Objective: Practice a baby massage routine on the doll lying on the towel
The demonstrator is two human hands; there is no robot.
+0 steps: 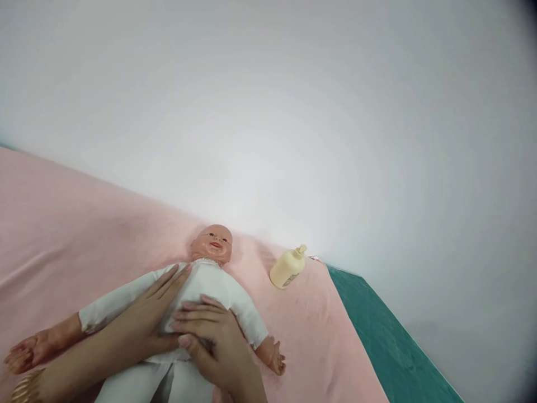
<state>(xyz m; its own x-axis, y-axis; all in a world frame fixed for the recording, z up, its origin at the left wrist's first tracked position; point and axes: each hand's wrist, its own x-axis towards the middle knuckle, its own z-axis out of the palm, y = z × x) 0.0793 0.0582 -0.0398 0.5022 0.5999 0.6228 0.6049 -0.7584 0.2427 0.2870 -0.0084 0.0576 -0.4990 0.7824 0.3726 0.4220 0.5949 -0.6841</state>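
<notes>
A baby doll [205, 285] in white clothes lies on its back, head toward the wall and arms spread to both sides. My left hand [157, 313] rests on the doll's torso, on the left side of the picture, with fingers stretched up toward its shoulder. Lower on the torso lies my right hand [218, 336], its fingers extended across the belly to the left and its thumb near my left thumb. Neither hand grips anything. The doll's feet are out of the picture.
A pale yellow pump bottle [287, 270] stands right of the doll's head, near the wall [268, 112]. Pink cloth [62, 224] lies under the doll and bottle. A green surface [386, 330] shows beyond the cloth's right edge.
</notes>
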